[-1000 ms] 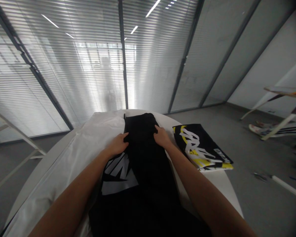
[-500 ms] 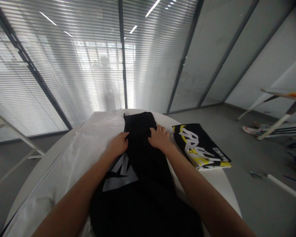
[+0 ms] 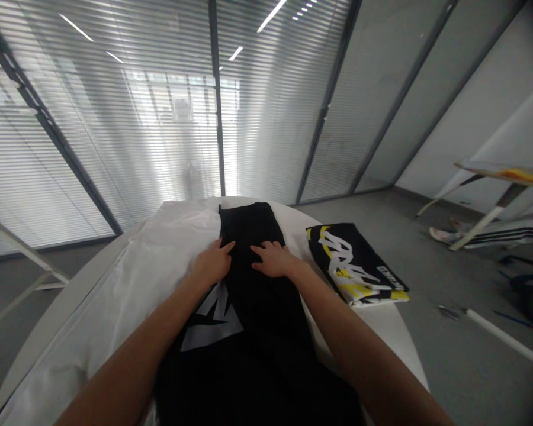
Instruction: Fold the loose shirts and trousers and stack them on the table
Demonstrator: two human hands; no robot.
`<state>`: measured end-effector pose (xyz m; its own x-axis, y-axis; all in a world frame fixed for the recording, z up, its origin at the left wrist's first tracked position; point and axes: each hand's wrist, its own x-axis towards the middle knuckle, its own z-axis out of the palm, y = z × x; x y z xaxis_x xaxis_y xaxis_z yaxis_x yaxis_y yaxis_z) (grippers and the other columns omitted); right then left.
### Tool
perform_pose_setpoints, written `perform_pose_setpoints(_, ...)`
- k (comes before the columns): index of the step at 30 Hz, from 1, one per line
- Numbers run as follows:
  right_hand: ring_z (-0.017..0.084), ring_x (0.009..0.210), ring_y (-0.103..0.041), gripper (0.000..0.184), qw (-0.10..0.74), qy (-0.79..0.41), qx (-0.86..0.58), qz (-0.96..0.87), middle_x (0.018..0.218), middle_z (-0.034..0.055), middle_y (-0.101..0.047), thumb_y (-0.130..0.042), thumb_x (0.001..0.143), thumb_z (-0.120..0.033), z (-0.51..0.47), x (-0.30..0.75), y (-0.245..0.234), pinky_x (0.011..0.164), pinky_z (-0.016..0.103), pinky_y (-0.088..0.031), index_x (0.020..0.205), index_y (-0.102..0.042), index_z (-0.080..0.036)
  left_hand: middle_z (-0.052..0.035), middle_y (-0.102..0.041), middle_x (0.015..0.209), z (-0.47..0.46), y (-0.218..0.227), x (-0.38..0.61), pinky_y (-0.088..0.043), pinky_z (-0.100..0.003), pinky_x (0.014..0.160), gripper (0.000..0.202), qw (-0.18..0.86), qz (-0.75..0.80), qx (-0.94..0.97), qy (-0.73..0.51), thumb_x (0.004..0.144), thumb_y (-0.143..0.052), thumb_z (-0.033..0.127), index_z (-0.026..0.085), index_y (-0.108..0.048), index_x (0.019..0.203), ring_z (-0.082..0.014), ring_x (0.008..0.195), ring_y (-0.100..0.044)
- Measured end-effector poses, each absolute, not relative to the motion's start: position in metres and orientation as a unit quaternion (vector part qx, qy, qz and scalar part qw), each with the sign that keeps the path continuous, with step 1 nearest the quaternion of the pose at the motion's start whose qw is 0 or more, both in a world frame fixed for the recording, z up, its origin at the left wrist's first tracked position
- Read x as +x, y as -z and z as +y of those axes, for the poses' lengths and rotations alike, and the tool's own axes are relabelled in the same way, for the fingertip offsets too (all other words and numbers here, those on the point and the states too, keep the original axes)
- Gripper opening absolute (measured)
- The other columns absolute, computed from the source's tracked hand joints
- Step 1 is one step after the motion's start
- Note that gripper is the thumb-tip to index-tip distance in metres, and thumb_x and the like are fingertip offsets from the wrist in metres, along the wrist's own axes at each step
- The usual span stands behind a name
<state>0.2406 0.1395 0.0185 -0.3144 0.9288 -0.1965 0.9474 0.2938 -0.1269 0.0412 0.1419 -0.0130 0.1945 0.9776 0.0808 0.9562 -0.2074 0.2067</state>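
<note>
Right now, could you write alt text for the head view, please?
A person's left hand and right hand touch a black garment with grey print on a white table. White fabric lies at left, a folded printed garment at right.

Round white table (image 3: 387, 322) | left: shiny white cloth (image 3: 146, 266) | middle: black garment with grey print (image 3: 266, 313) | right: folded black-yellow-white printed garment (image 3: 359, 257)

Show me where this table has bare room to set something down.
Bare table shows this side of the folded cloth, by the right forearm, and, farther off, between that cloth and the black garment. Crowded: mid-table, left hand and right hand at that garment; left side, mostly white sheet.
</note>
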Motion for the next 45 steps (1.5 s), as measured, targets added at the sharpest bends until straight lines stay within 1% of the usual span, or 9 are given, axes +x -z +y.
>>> perform_pose_setpoints(7,0.039,0.134,-0.032,0.068,0.044,0.134,0.585,0.798,0.151,0.0156,-0.031,-0.051,0.086,-0.049,0.146,0.242,-0.014,0.102,0.056,-0.029,0.148,-0.030,-0.030,-0.0082,-0.023,0.156,0.144,0.017,0.040,-0.047,-0.049,0.090,0.053,0.028,0.628,0.771,-0.107,0.088,-0.039,0.027,0.030,-0.044,0.141,-0.0334,0.107,-0.060)
perform_pose_setpoints(13,0.031,0.140,-0.025,0.060,-0.019,0.112,0.580,0.806,0.155,0.0105,-0.026,-0.039,0.093,-0.051,0.156,0.248,0.008,0.109,0.051,-0.021,0.148,-0.029,-0.030,-0.0079,-0.035,0.150,0.140,0.006,0.035,-0.045,-0.043,0.093,0.053,0.034,0.609,0.787,-0.093,0.090,-0.037,0.031,0.029,-0.040,0.143,-0.0306,0.115,-0.056)
perform_pose_setpoints(17,0.028,0.141,-0.022,0.056,-0.080,0.070,0.597,0.795,0.155,0.0093,-0.025,-0.031,0.096,-0.049,0.161,0.254,0.024,0.111,0.045,-0.019,0.147,-0.032,-0.027,-0.0117,-0.038,0.141,0.129,-0.008,0.037,-0.048,-0.040,0.087,0.055,0.025,0.616,0.784,-0.071,0.090,-0.038,0.037,0.031,-0.036,0.144,-0.0273,0.102,-0.062)
perform_pose_setpoints(21,0.029,0.139,-0.027,0.052,-0.086,0.073,0.598,0.794,0.152,0.0111,-0.031,-0.038,0.094,-0.044,0.157,0.256,0.020,0.109,0.045,-0.022,0.143,-0.040,-0.024,-0.0119,-0.045,0.128,0.117,-0.019,0.043,-0.048,-0.039,0.083,0.052,0.038,0.612,0.790,-0.029,0.090,-0.036,0.042,0.033,-0.040,0.141,-0.0260,0.097,-0.063)
perform_pose_setpoints(28,0.026,0.109,-0.055,0.035,-0.067,0.100,0.540,0.833,0.119,0.0119,-0.057,-0.047,0.089,-0.043,0.108,0.257,-0.032,0.093,0.039,-0.038,0.113,-0.063,-0.023,-0.0174,-0.061,0.114,0.094,-0.039,0.026,-0.046,-0.044,0.087,0.060,0.113,0.629,0.769,0.023,0.087,-0.038,0.052,0.023,-0.042,0.139,-0.0323,0.103,-0.062)
perform_pose_setpoints(31,0.023,0.093,-0.061,0.040,0.003,0.174,0.482,0.859,0.107,0.0108,-0.061,-0.051,0.085,-0.050,0.074,0.254,-0.047,0.082,0.032,-0.043,0.110,-0.064,-0.021,-0.0176,-0.067,0.103,0.077,-0.047,0.011,-0.050,-0.041,0.073,0.068,0.205,0.630,0.749,0.022,0.084,-0.043,0.054,0.020,-0.036,0.142,-0.0311,0.084,-0.066)
perform_pose_setpoints(35,0.029,0.099,-0.058,0.058,0.045,0.174,0.476,0.861,0.113,0.0141,-0.058,-0.055,0.079,-0.058,0.033,0.243,-0.048,0.082,0.037,-0.044,0.123,-0.059,-0.020,-0.0204,-0.065,0.110,0.059,-0.042,-0.002,-0.049,-0.033,0.056,0.080,0.319,0.658,0.681,-0.037,0.080,-0.050,0.054,0.019,-0.024,0.146,-0.0243,0.063,-0.065)
perform_pose_setpoints(41,0.033,0.112,-0.048,0.069,0.009,0.123,0.525,0.842,0.120,0.0146,-0.051,-0.065,0.072,-0.056,0.013,0.236,-0.031,0.083,0.042,-0.044,0.133,-0.051,-0.027,-0.0176,-0.066,0.111,0.047,-0.022,-0.005,-0.048,-0.033,0.078,0.066,0.299,0.631,0.704,-0.129,0.075,-0.061,0.042,0.013,-0.043,0.132,-0.0278,0.096,-0.065)
perform_pose_setpoints(45,0.032,0.113,-0.047,0.064,0.011,0.120,0.539,0.834,0.124,0.0137,-0.049,-0.064,0.077,-0.046,0.021,0.250,-0.026,0.087,0.042,-0.042,0.137,-0.048,-0.029,-0.0093,-0.069,0.080,0.042,-0.025,0.005,-0.046,-0.027,0.051,0.052,0.412,0.645,0.626,-0.148,0.078,-0.056,0.051,0.013,-0.052,0.114,-0.0200,0.062,-0.064)
